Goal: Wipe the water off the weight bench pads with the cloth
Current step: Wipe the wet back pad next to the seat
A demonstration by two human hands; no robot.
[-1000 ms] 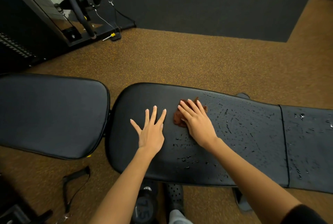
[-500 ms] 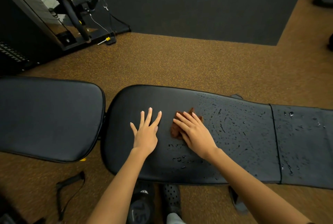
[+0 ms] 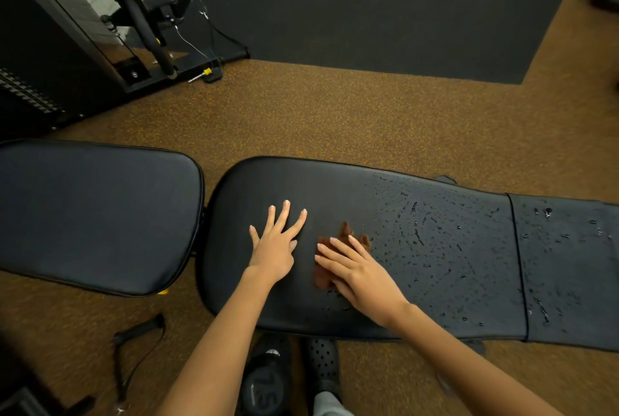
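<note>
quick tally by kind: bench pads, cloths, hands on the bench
bench pads: 3 (left, middle, right)
cloth: 1
hands: 2 (left hand, right hand)
total: 6

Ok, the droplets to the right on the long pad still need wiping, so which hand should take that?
Right. The right hand already lies flat on the brown cloth, right beside the wet stretch of the long pad. The left hand rests bare on the dry part, farther from the droplets.
</note>
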